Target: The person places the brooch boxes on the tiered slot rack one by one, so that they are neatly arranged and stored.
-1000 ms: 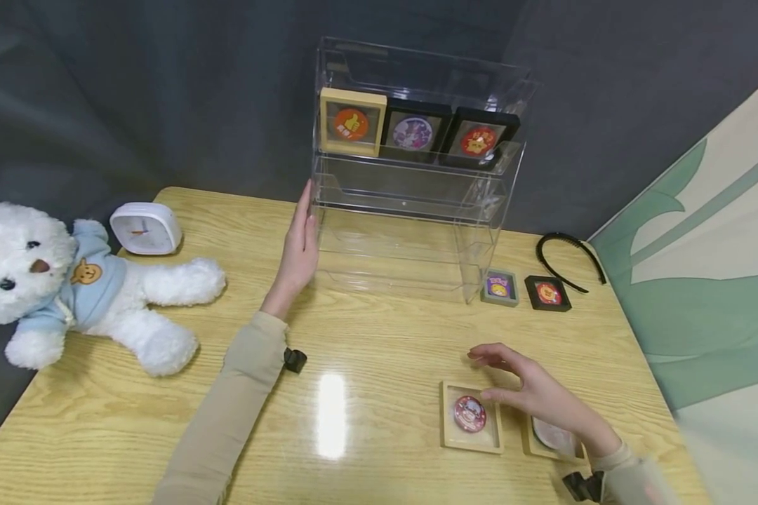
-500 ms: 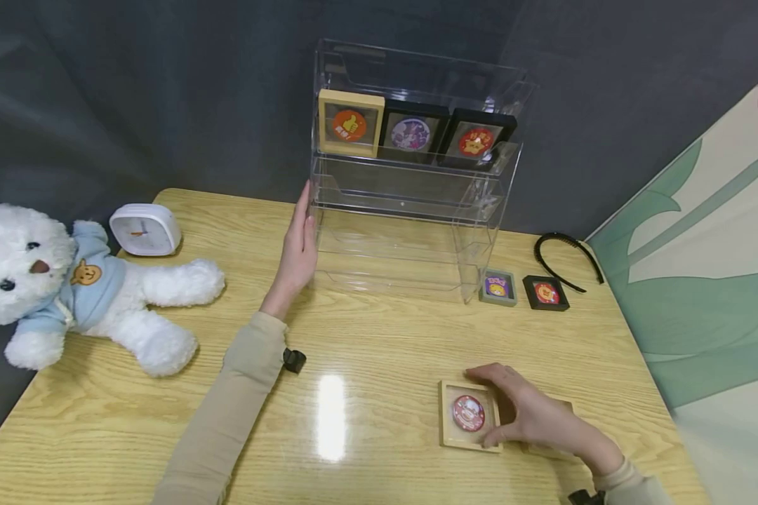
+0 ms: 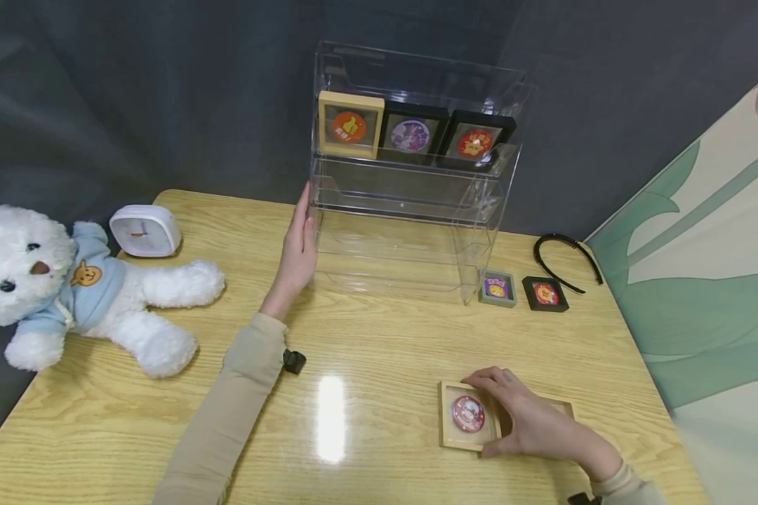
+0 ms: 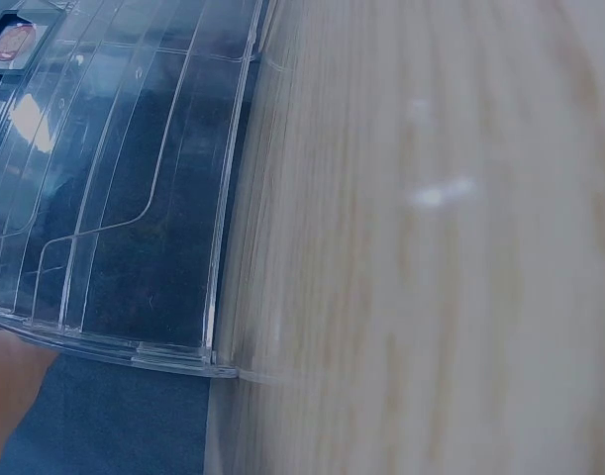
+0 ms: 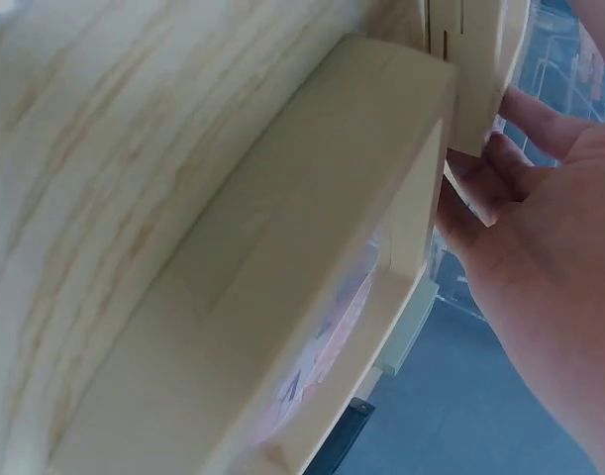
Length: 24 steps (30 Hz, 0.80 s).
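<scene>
My left hand (image 3: 298, 256) rests with straight fingers along the left side of a clear acrylic display rack (image 3: 401, 205). In the left wrist view the rack's (image 4: 134, 237) side edge and shelf lips show. Down at the right, my right hand (image 3: 533, 424) spans a pale wood-coloured badge frame (image 3: 450, 440), fingers at its far edge and thumb at its near edge. A round red badge (image 3: 468, 414) sits inside it. Partly hidden under the right hand lies a second pale frame (image 3: 562, 407); the right wrist view has that frame (image 5: 233, 267) large and close.
On the rack's upper shelf stand a pale frame (image 3: 350, 152) and two black frames (image 3: 444, 133). A grey frame (image 3: 497, 302), a small black frame (image 3: 559, 306) and a black headband (image 3: 539, 254) lie right of the rack. At left are a white clock (image 3: 145, 231) and plush bear (image 3: 110, 294).
The right hand has come down and its thumb has moved to the near edge, so thumb and fingers now span the pale frame. The left hand has stayed at the rack.
</scene>
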Each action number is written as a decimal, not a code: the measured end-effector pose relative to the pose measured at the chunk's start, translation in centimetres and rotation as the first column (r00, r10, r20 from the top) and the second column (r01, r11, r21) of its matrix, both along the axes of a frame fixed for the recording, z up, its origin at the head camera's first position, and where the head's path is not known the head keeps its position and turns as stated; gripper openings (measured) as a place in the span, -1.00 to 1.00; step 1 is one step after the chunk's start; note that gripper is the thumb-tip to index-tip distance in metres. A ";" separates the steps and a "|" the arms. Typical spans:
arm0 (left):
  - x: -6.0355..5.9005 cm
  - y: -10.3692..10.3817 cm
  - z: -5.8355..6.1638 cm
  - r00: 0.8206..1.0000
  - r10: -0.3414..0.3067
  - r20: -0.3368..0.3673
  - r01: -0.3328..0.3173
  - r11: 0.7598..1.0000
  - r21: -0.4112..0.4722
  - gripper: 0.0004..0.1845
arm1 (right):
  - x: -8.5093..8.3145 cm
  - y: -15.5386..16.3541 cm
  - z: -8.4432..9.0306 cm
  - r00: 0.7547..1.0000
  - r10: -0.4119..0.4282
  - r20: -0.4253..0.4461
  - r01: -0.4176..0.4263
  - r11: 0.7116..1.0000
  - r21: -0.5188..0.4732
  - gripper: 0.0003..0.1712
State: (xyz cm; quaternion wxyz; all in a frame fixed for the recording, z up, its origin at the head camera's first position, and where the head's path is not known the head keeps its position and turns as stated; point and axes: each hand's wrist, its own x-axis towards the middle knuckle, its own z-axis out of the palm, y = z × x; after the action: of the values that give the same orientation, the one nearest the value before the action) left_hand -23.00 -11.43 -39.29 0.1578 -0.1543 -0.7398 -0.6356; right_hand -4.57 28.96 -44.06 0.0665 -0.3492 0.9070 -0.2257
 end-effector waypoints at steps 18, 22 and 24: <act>0.1 0.0 0.0 1.000 -0.006 0.010 0.006 1.000 0.005 -0.40 | 0.1 -0.3 -0.2 1.000 -0.021 -0.001 0.021 0.995 -0.101 0.21; 0.1 0.0 0.1 1.000 -0.007 0.004 0.007 1.000 0.008 -0.40 | 0.1 -0.2 -0.4 0.996 -0.074 0.039 0.079 0.986 -0.144 0.20; 0.1 0.0 0.1 1.000 -0.007 -0.001 0.007 1.000 0.008 -0.40 | 0.0 -0.2 -0.5 0.994 -0.100 0.051 0.107 0.982 -0.156 0.20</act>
State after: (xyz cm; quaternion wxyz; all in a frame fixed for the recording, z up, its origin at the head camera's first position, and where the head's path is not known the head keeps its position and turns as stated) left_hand -22.90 -11.46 -39.21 0.1568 -0.1565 -0.7368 -0.6388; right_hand -4.52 28.77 -44.54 0.0462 -0.3008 0.9014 -0.3079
